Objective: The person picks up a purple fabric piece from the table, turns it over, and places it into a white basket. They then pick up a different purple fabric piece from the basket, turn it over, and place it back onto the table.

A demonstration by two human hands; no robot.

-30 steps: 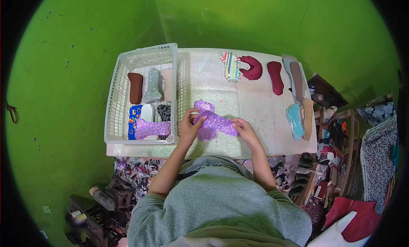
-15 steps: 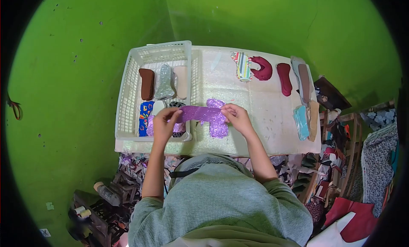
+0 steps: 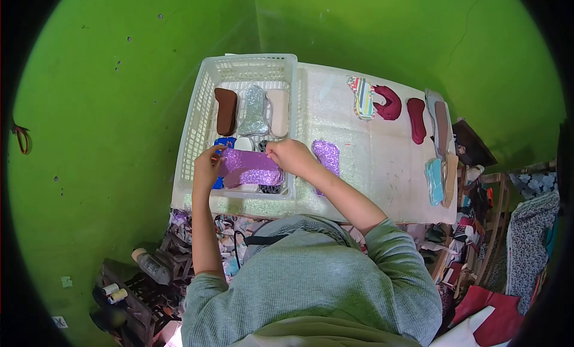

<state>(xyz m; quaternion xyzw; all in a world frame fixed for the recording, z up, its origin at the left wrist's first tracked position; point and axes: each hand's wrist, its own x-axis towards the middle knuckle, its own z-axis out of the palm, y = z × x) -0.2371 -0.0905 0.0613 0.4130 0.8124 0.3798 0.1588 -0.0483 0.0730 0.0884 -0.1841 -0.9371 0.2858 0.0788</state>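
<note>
My left hand (image 3: 206,166) pinches the left end of a purple glitter fabric piece (image 3: 252,167), with its fingers closed at the edge. At the upper right corner of that piece, my right hand (image 3: 290,155) has its fingers pressed together, also gripping it. The piece is stretched between the hands over the front of a white plastic basket (image 3: 190,128). It lies above other purple pieces, and partly hides a blue patterned piece (image 3: 226,142), a white piece (image 3: 244,145) and a black patterned piece (image 3: 270,189). More purple glitter pieces (image 3: 326,154) lie on the table right of the basket.
Brown pieces (image 3: 226,112), silver glitter pieces (image 3: 254,112) and cream pieces (image 3: 278,112) fill the basket's back. On the table (image 3: 371,167) are striped pieces (image 3: 362,99), maroon pieces (image 3: 417,121) and turquoise pieces (image 3: 434,182). Green walls stand behind; fabric scraps cover the floor.
Both hands have moved the purple piece left, from between the basket and the table pile to over the basket's front. The right hand now reaches across the basket's right rim. The view has shifted.
</note>
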